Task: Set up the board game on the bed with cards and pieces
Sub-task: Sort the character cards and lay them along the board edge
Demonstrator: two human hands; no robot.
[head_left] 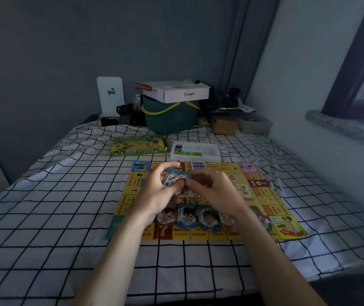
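Observation:
A yellow game board (271, 208) lies flat on the checked bed sheet (55, 206). Above its middle my left hand (154, 193) grips a small stack of cards (174, 176), and my right hand (212, 188) pinches the same stack from the right. Several character cards (186, 216) lie in a row along the board's near edge, partly hidden by my wrists. A small card pile (245, 192) rests on the board's right side. Beyond the board sit the green game box (138, 145) and a white tray of coloured pieces (196, 151).
At the head of the bed stand a dark green basket (170, 118) with a white carton (176, 91) on top, a white bookend (110, 96), dark items and small boxes (225, 125). A wall and window sill (342, 127) run along the right.

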